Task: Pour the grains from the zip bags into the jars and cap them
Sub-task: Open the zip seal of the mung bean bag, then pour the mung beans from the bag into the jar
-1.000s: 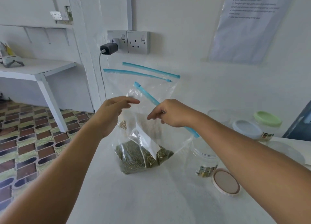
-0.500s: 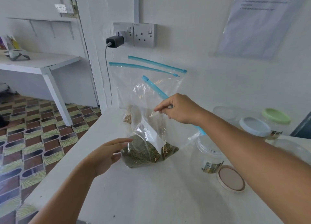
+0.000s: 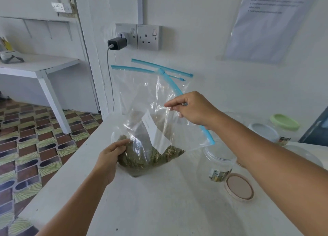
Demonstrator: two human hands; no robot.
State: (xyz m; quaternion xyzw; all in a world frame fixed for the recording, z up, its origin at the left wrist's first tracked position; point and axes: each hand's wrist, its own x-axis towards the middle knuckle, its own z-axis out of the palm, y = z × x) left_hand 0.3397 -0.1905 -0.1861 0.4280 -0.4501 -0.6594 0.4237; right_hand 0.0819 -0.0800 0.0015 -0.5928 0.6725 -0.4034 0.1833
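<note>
A clear zip bag (image 3: 142, 122) stands on the white worktop (image 3: 159, 200). Green grains (image 3: 147, 158) sit at the bottom of it. The left hand (image 3: 110, 156) holds the bottom corner of the bag, with its grip curled around the grains. The right hand (image 3: 193, 109) pinches the top of the bag near the blue zip strip (image 3: 174, 88), with thumb and finger pressed tight on the plastic. An open jar (image 3: 219, 163) stands just beside the bag, under the right arm. Its round lid (image 3: 239, 187) lies flat on the worktop near it. More jars with lids (image 3: 284, 121) stand farther back by the wall
</note>
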